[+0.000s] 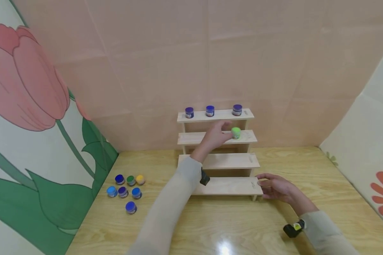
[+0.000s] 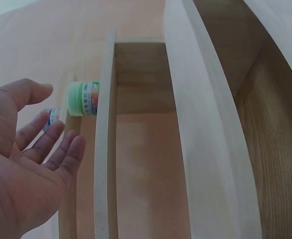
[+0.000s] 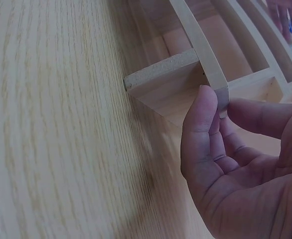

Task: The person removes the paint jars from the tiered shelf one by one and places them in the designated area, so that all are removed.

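Note:
A light-green-lidded paint jar [image 1: 236, 133] stands upright near the right end of the second shelf from the top. Just left of it is my left hand [image 1: 214, 135], its thumb and fingers spread. In the left wrist view a gap shows between that hand [image 2: 34, 154] and the green jar [image 2: 83, 98]. My right hand [image 3: 250, 169] pinches the right end of the lowest shelf [image 3: 206, 57] of the pale wooden tiered stand [image 1: 226, 186]. Three jars with dark blue or purple lids, one a purple-lidded jar [image 1: 237, 110], line the top shelf.
On the wooden table [image 1: 229, 223], left of the stand, several paint jars sit grouped, among them a yellow jar [image 1: 140, 179], a green jar [image 1: 131, 180] and a light blue jar [image 1: 112, 191]. A pinkish backdrop [image 1: 146, 71] rises behind, with flower-printed panels [image 1: 35, 78] at the sides.

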Available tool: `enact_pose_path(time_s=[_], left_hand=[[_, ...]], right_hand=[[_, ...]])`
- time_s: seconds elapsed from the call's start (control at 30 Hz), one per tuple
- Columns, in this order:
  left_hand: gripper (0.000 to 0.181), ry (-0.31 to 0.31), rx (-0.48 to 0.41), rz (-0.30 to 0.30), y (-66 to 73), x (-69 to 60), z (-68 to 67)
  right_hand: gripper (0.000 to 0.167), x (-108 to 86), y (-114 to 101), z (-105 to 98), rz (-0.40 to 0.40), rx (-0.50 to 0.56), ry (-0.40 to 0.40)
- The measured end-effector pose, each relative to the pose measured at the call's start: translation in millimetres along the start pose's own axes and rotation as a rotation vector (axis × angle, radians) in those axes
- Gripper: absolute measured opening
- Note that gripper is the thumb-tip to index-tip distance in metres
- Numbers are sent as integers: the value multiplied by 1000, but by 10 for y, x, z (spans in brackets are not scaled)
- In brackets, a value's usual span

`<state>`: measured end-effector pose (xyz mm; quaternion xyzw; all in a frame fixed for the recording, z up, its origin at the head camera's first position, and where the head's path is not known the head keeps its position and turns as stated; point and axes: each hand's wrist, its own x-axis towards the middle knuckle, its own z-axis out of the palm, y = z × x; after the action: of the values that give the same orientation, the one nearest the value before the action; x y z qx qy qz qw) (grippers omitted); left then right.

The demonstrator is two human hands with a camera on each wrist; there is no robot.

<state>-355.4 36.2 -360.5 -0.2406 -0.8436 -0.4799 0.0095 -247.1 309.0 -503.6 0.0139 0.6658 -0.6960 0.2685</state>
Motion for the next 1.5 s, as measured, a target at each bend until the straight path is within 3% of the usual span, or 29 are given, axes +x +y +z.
enact_pose_path(time_s=[0.37,0.67,0.93,1.27,1.5], left_hand=[[49,-22,-29,-112,28,149,156],[47,-16,39,-87,42,180,239],[45,-11,131,-127,39,201,269],[43,-4,153,-143,83,224,273],[39,-1,136,-106,81,167,211]], right_hand=[[18,-6,19,18,4,0,3],[21,-15,17,32,11,-5,11],[26,-15,3,37,6,-27,14],[25,-32,-35,34,10,-36,24],[26,-42,-28,43,11,-39,32]])
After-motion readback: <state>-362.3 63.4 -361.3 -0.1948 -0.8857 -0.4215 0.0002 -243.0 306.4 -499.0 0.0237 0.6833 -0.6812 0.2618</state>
